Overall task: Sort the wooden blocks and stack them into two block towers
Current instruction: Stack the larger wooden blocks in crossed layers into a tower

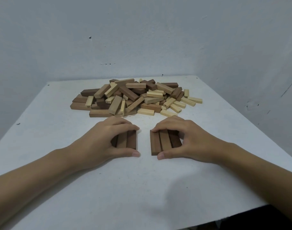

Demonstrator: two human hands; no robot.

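- Your left hand [107,138] rests on the bench [142,188], clamped on the left row of blocks [131,140]. The fingers curl over the far ends and the thumb presses against the near ends.
- That row is three brown blocks lying flat, side by side and touching, with their long sides running away from you. The block nearest your palm is mostly hidden under the hand.
- Your right hand [186,138] grips the right row of blocks [165,141] the same way, with fingertips on the far ends and the thumb tip at the near end of the innermost block.
- This row is also three brown blocks, flat and touching. The one closest to your palm is the darkest.
- The two rows lie between your hands, apart from each other, with a strip of bare bench between them. Your thumbs point towards each other across that gap and do not touch.
- Just beyond your fingertips sits the pile of blocks [135,97], a loose heap of dark brown, mid-brown and pale pieces lying at all angles. The pale ones gather beyond your right hand and the darker ones beyond your left. A few block ends carry printed numbers.
- Behind the pile, a plain pale wall [142,39] rises from the far edge of the bench.
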